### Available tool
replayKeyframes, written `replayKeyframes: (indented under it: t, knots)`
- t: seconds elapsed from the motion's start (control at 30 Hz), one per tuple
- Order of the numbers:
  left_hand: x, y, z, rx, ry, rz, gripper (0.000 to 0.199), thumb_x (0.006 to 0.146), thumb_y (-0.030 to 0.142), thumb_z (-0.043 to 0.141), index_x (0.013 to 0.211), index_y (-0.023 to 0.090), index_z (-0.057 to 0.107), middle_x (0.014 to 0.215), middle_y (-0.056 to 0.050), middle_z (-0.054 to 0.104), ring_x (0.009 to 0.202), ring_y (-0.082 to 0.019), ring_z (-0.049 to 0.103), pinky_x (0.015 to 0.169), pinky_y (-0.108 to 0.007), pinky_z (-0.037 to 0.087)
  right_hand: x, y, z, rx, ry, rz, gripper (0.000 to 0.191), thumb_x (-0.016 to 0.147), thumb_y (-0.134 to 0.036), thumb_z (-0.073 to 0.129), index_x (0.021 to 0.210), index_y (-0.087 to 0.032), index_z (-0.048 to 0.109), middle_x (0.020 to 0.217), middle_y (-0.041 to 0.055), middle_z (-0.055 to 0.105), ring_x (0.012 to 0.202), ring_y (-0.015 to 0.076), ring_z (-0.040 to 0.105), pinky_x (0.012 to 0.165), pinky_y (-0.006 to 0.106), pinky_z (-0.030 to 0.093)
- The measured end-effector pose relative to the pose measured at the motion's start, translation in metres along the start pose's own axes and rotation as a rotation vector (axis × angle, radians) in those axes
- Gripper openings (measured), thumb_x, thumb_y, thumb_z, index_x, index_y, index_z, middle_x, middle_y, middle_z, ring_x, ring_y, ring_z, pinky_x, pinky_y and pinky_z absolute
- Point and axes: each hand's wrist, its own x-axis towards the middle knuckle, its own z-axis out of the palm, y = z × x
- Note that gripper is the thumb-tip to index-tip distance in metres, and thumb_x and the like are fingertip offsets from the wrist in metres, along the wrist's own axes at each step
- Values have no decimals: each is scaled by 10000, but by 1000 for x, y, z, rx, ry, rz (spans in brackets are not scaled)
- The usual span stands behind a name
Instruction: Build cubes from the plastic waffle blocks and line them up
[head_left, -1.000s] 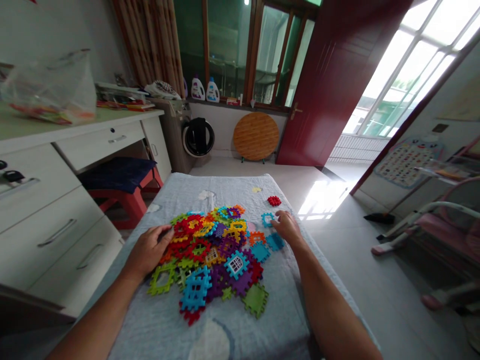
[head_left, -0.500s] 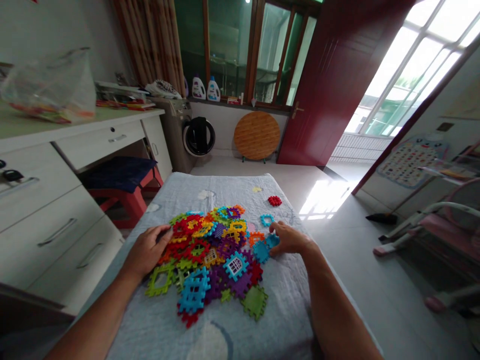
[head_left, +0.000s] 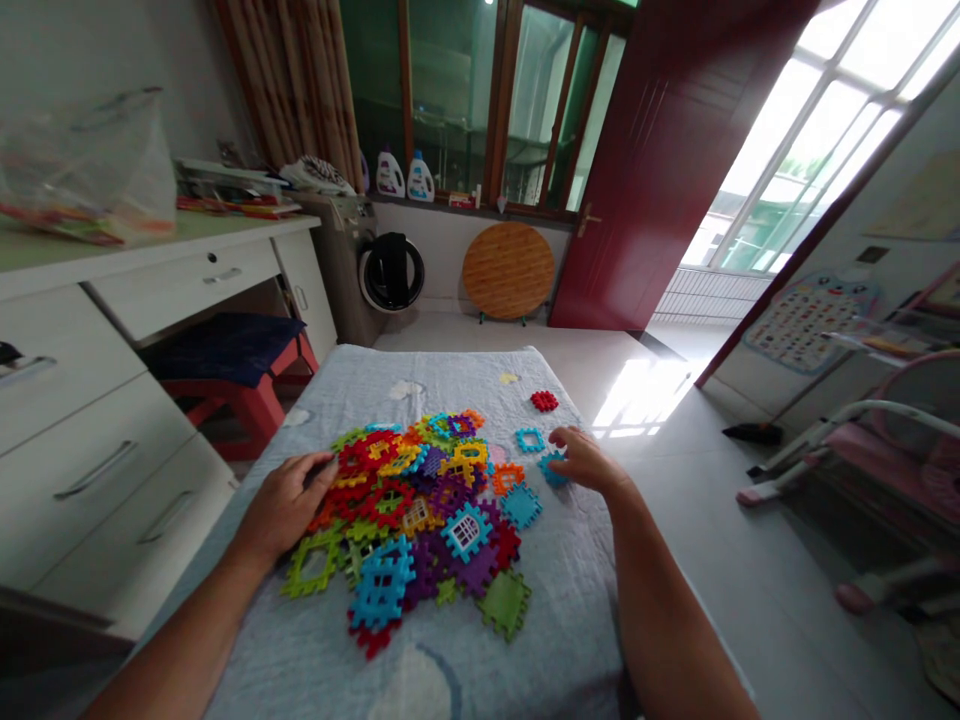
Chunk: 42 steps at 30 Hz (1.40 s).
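Note:
A heap of colourful plastic interlocking tiles (head_left: 420, 490) with notched edges lies on the cloth-covered table. My left hand (head_left: 289, 500) rests against the heap's left side, near the red and lime-green tiles, its fingers loosely stretched and holding nothing that I can see. Right of the heap, my right hand (head_left: 589, 460) has its thumb and fingers at a small blue tile (head_left: 553, 468), which they partly cover. A blue square frame (head_left: 529, 440) lies just beyond these fingertips. Farther back sits a red piece (head_left: 544, 401). Another blue tile (head_left: 520, 507) lies at the heap's right edge.
The table's grey-blue cloth (head_left: 420, 370) reaches to its edges. To the left stand a white desk (head_left: 150, 265) and a red stool (head_left: 259, 410) with a dark top. A washing machine (head_left: 341, 270) and a round wooden board (head_left: 508, 270) are ahead, a pink chair (head_left: 870, 450) to the right.
My right hand has moved slightly right and away from me, with the small blue tile shifting along, apart from the other blue tile. My left hand stays beside the heap. The view has shifted slightly.

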Motion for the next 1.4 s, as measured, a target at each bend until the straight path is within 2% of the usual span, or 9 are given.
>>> replayKeyframes:
  t: [0.1,0.2,0.37,0.63,0.83,1.0,1.1,1.27,1.4]
  knots:
    - [0,0,0,1,-6,-2,483,829,548,396,1013,171,635,1081,-112,668,1022,-250,612,947,-369,454,-3,0,0,-89,23,82,423,653,-392,705,988,-171,574,963,82,587,859,200,555,765,300,423]
    - [0,0,0,6,-11,-11,498,828,552,392,1019,161,635,1086,-119,667,1023,-257,612,949,-377,455,-5,-3,3,-163,-60,150,487,615,-529,708,919,-178,565,873,76,597,838,227,565,700,299,411]
    - [0,1,0,26,3,3,478,825,554,398,995,181,645,1049,-105,682,994,-258,623,936,-381,465,-3,-3,6,-188,-113,139,440,597,-381,713,950,-167,559,905,86,595,853,229,554,718,298,408]
    - [3,2,0,31,6,25,480,823,551,385,973,177,646,1051,-117,676,1007,-270,616,942,-398,458,15,-11,-4,-82,55,-102,497,623,-172,650,1108,-178,542,1058,86,500,974,210,480,900,331,374]
    - [2,2,0,8,0,22,495,819,557,386,978,166,644,1047,-121,677,1013,-275,614,947,-404,456,48,-18,2,-152,-100,-208,544,595,-103,683,1122,-191,580,1132,96,488,1060,242,449,910,347,362]
    - [1,2,0,1,0,13,491,825,552,390,995,165,640,1056,-115,674,1019,-267,614,950,-394,456,59,-12,7,-143,-217,-248,575,608,-86,666,1164,-193,566,1131,92,539,1064,233,488,927,344,366]
    - [1,2,0,9,-1,11,490,829,552,392,996,164,641,1053,-113,674,1019,-264,613,951,-389,454,59,-10,9,-144,-199,-245,606,587,-91,681,1176,-149,549,1136,115,556,1064,240,499,937,346,365]
    - [1,-2,2,16,10,30,504,823,562,400,998,160,648,1047,-112,680,1009,-262,619,949,-390,458,60,-13,7,-195,-167,-165,482,583,-198,712,1045,-110,604,1035,120,596,959,237,534,853,326,406]
    - [1,-2,2,13,25,36,498,819,566,405,984,168,654,1033,-103,687,996,-258,626,938,-388,467,73,-26,5,-171,17,-15,501,615,-290,692,1077,-132,578,991,101,632,895,214,568,776,277,415]
